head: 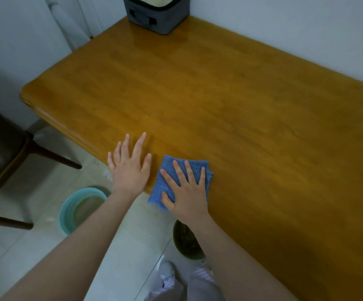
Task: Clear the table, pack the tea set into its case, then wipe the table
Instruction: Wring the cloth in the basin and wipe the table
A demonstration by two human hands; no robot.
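Observation:
A folded blue cloth [167,170] lies on the near edge of the wooden table [241,109], partly hanging over it. My right hand [187,192] presses flat on the cloth with straight, spread fingers. My left hand [130,168] rests flat on the table edge just left of the cloth, fingers spread, holding nothing. A grey fabric tea set case [156,14] stands closed at the far corner of the table by the wall.
On the tiled floor below the table edge stand a light green basin [76,205] with murky water and a dark bowl [187,242] of dregs. A dark wooden chair [4,153] stands at the left. White walls border the table at the back and right.

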